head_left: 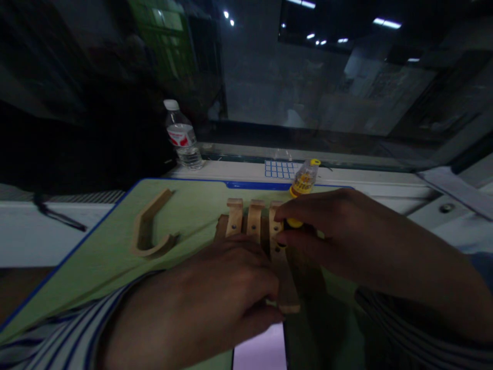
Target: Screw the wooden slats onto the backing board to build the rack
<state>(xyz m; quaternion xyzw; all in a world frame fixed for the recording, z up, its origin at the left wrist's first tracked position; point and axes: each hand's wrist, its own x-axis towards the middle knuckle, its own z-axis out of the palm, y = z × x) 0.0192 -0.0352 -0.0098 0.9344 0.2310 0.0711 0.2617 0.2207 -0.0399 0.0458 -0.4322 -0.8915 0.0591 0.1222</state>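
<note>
A wooden rack with three upright hook pieces [246, 218] lies on the green mat [96, 257] in front of me. My left hand [231, 288] is closed over the rack's near part and presses it down. My right hand [327, 231] is closed around a yellow-handled screwdriver [295, 223], whose tip meets the rightmost wooden hook piece [275, 241]. A separate curved wooden hook [150, 231] lies loose on the mat to the left.
A yellow-capped clear case of screwdriver bits [305, 178] stands at the mat's far edge. A water bottle [183, 136] stands at the back left near a glass window. A white ledge runs behind the mat. A pale sheet [260, 352] lies at the near edge.
</note>
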